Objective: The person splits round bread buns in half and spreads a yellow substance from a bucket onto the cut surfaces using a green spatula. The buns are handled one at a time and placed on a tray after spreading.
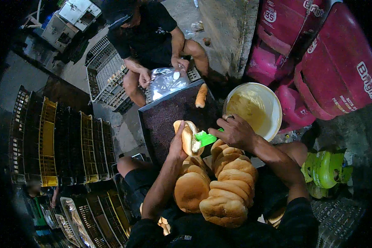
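Observation:
My left hand (178,144) holds a split bread bun (186,136) upright, its cut side turned to the right. In my right hand (237,131) is a bright green plastic spatula (207,139), its blade at the bun's opening with pale cream on it. Below my hands, two rows of round buns (232,183) lean against one another in front of my body. A tray (161,124) filled with dark brown granules lies beyond the bun, and a long bread roll (201,96) rests at its far right. Beside my right hand stands a white bucket (277,108) with yellowish cream inside.
Across the tray a seated person (148,40) holds a clear plastic bag (169,81). Stacked plastic crates (48,142) line the left, with another crate stack (107,77) behind the person. Pink gas cylinders (338,71) crowd the right; a green gas cylinder (325,169) sits lower.

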`<state>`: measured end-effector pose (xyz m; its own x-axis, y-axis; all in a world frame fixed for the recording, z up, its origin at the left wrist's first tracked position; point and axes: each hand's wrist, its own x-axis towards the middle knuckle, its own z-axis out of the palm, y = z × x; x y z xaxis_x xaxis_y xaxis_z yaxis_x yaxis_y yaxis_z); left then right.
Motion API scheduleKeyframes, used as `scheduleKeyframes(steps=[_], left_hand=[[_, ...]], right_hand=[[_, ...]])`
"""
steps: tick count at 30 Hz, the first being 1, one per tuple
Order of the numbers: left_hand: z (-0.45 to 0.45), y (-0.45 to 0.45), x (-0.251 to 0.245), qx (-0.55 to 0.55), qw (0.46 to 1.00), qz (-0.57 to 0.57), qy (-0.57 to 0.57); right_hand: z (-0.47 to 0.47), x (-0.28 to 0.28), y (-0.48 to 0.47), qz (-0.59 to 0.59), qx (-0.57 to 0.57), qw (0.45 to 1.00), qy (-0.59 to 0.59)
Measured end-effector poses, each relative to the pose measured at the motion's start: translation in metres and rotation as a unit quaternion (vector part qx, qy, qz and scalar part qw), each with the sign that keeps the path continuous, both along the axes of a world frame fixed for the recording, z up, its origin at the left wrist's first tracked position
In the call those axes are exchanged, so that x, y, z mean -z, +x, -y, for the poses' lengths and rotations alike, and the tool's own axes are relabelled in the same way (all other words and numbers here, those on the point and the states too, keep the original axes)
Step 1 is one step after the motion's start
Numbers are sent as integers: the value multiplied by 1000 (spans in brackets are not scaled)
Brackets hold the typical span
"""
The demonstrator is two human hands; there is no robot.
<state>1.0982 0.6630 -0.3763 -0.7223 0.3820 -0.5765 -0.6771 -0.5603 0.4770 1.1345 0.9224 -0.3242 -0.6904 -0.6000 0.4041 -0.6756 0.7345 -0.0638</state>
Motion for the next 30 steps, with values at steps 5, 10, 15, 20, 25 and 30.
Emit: scheduleKeyframes(steps=[5,10,15,20,25,30], left_hand=[[-5,16,-28,40,992,-80,94],[19,-6,22,-30,994,-98,25],[37,-64,31,-41,994,-70,75],[73,-103,109,94,720,-429,-538],[-9,-118,140,468,75,-500,-725],[19,-227,149,509,573,-297,-569]], right_hand=[[-7,5,0,-19,70,997,-25],[-19,-2,3,11,-7,1000,12],[-92,1,0,62,109,988,-91],[-101,-22,-2,141,186,952,-197],[-134,-11,8,140,222,951,-165],[-131,6,-3,130,207,955,-165]])
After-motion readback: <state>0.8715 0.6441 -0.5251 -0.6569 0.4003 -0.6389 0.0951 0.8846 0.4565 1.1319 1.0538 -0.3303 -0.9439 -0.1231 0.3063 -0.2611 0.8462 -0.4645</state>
